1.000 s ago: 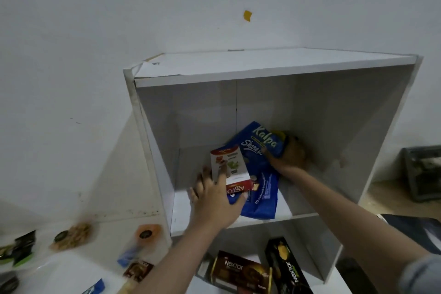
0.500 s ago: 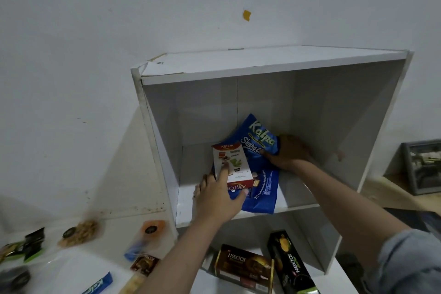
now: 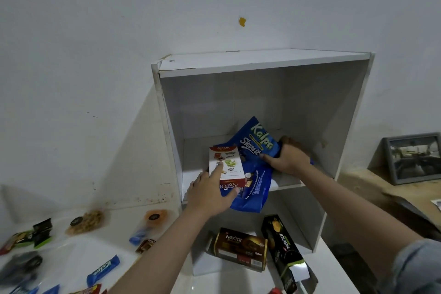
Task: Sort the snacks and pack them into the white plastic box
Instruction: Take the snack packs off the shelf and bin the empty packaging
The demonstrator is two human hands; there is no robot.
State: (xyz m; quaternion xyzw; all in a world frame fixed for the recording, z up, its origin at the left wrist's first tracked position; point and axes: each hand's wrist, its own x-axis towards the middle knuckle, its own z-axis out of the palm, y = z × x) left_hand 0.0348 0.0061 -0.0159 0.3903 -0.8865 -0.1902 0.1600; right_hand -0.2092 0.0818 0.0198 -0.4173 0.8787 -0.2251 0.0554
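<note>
Both hands busy in the white plastic box (image 3: 262,64), upper shelf. Left hand (image 3: 210,194) gripping the Astor box (image 3: 226,166) at 9 o'clock of the blue Kalpa bag (image 3: 256,148), right hand (image 3: 287,159) pinching that bag upright, probably making room.

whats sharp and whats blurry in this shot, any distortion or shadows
Head view: the Astor box and blue Kalpa bag on the upper shelf read sharply; the snack packets at lower left, such as the small Kalpa bar, are smeared. Wide-angle bend makes the white shelf unit lean and splay. The unit throws a soft shadow on the wall to its left, and its inner right side is dim.
</note>
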